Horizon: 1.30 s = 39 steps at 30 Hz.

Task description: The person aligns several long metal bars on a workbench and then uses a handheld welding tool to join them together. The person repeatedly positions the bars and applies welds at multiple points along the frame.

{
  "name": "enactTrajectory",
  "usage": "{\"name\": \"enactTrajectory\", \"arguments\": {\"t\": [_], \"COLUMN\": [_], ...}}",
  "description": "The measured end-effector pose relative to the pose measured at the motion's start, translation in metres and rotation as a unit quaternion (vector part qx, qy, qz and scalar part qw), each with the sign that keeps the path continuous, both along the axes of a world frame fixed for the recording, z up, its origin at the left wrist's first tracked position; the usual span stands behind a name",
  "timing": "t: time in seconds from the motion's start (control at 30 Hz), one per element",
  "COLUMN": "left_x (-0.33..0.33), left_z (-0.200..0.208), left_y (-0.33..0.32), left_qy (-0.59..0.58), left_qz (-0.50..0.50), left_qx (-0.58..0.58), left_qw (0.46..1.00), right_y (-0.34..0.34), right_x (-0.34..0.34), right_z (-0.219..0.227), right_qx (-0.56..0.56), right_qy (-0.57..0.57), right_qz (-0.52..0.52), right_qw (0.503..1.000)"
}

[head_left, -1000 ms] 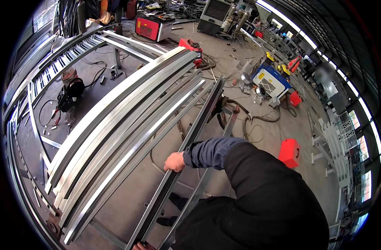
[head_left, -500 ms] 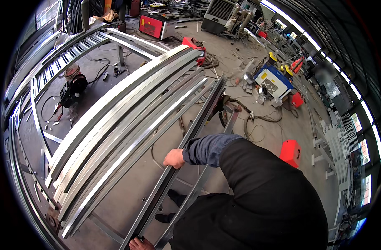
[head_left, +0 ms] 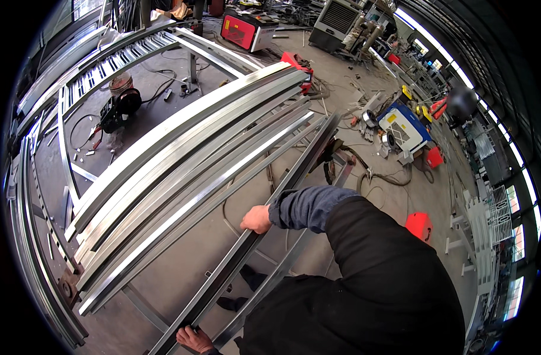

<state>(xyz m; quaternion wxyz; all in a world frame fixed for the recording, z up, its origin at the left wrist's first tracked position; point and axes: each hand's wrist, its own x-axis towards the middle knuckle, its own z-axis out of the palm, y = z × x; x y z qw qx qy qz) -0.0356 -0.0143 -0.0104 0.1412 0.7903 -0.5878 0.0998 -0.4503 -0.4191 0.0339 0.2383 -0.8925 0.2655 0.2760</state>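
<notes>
— Where are the hands now?

— Both are on the long dark steel bar point(head_left: 270, 207), which lies in a slant beside the stack of bright curved steel profiles point(head_left: 182, 160). The right hand point(head_left: 256, 219) has its grip closed over the upper edge of the bar, about at its middle. The left hand point(head_left: 193, 339) holds the near end of the same bar, fingers wrapped on it, at the bottom of the view.

— And what is around the bar?

— A second thinner bar point(head_left: 282, 272) runs just beside it, on the person's side. Beyond the far end of the bar stands a blue and white machine point(head_left: 403, 127) on the floor point(head_left: 182, 260), with cables near it.

— Any containers?

— A red box point(head_left: 420, 225) stands on the floor, right of the bar; I cannot tell what is inside. A larger red case point(head_left: 247, 31) is far behind the stack.
</notes>
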Motion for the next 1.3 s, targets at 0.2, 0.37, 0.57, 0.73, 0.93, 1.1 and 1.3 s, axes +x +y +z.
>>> {"name": "enactTrajectory", "arguments": {"t": [0.2,0.37,0.57,0.73,0.93,1.1,1.3], "left_x": [0.019,0.014,0.014,0.015,0.020,0.021,0.017], "left_z": [-0.067,-0.058,-0.063,-0.058,-0.051,-0.049,-0.047], "left_y": [0.023,0.017,0.016,0.021,0.009,0.015,0.011], "left_qy": [0.081,0.066,0.085,0.094,0.089,0.088,0.100], "left_qz": [0.019,0.011,0.000,0.017,-0.002,-0.004,-0.007], "left_qx": [0.043,0.010,0.018,0.023,0.013,0.006,-0.010], "left_qw": [0.996,0.998,0.996,0.995,0.996,0.996,0.995], "right_y": [0.012,0.015,0.005,-0.009,0.008,0.006,-0.003], "right_x": [-0.012,-0.015,-0.012,0.004,-0.014,0.007,0.012], "right_z": [-0.003,-0.007,0.000,-0.006,-0.030,-0.015,-0.019], "right_qx": [-0.046,-0.070,-0.026,-0.002,-0.033,0.023,0.048], "right_qy": [-0.050,-0.079,-0.052,-0.025,-0.088,0.002,0.037], "right_qz": [0.022,0.025,0.005,0.029,0.020,-0.020,-0.025], "right_qw": [0.997,0.994,0.998,0.999,0.995,1.000,0.998]}}
